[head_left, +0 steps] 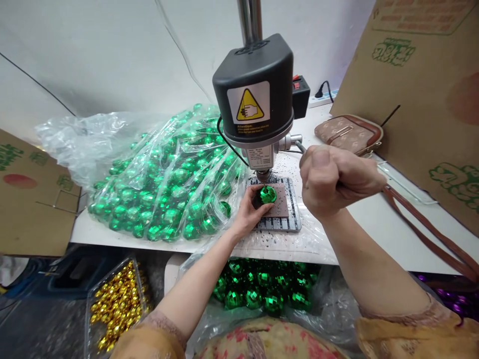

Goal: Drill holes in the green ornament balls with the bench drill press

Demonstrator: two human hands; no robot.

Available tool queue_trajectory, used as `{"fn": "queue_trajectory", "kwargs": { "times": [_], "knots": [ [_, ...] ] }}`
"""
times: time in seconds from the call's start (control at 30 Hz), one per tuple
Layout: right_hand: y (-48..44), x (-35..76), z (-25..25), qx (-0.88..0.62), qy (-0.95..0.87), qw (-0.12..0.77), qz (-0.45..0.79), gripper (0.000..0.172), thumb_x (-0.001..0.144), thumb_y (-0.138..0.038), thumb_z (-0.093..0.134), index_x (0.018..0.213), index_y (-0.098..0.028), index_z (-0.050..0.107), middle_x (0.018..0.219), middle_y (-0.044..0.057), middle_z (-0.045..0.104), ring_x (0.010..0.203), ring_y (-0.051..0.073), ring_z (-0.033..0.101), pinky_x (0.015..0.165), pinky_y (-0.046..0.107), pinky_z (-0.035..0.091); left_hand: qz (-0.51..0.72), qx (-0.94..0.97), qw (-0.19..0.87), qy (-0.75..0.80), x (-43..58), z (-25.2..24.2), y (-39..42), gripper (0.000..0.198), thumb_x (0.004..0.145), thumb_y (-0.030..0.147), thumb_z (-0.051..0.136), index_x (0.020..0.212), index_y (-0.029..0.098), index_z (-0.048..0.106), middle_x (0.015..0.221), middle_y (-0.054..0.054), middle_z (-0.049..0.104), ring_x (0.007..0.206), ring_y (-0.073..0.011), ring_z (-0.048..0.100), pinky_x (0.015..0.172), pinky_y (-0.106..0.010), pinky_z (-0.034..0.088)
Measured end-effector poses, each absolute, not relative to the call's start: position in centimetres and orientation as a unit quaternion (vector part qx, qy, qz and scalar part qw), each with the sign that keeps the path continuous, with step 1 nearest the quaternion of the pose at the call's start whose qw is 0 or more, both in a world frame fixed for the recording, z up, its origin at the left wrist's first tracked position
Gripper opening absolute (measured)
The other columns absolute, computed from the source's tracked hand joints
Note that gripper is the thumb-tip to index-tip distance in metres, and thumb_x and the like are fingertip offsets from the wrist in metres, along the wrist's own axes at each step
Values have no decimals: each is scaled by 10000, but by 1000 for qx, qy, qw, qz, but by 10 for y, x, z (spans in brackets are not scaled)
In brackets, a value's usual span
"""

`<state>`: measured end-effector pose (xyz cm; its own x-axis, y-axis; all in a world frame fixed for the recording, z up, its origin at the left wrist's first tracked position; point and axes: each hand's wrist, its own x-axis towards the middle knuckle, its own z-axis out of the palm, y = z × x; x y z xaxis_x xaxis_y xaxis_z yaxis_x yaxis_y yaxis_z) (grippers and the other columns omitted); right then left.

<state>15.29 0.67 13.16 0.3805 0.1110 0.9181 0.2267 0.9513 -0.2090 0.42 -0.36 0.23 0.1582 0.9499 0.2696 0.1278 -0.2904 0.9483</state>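
The left hand (250, 212) grasps one ball (268, 196) in its fingers, under the drill (260, 127); the right hand (335, 177) clenches the lever (300, 146). This ball is in work; whether the bagged balls (160, 189) left of these fingers are done, I cannot tell.

Workshop: drill press (252, 85), debris-specked table (359, 227), bulk green baubles (170, 174), bulk gold baubles (119, 301).

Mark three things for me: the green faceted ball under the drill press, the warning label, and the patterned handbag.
Green faceted ball (268, 195), head view: middle of its visible top.
Warning label (248, 103), head view: centre of its face.
Patterned handbag (349, 139), head view: middle of its body.
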Motion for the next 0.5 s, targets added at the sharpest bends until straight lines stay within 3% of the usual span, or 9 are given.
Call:
{"fn": "queue_trajectory", "kwargs": {
  "times": [0.2,0.5],
  "knots": [
    [9,155,129,-126,-561,814,-83,479,876,-182,528,557,-194,171,428,-67,228,339,57,266,357,267,273,499,623,432,420,5,2,-5,510,751,367,820,1156,210,552,1127,-74,622,1089,-227,599,969,-362,460],
    [11,156,121,-39,-585,805,-92,464,779,-5,523,566,-201,160,472,-78,210,364,35,213,348,243,227,504,627,424,416,5,2,-6,512,769,383,806,1169,207,538,1128,-89,639,1085,-230,614,965,-384,484]
  ]
}}
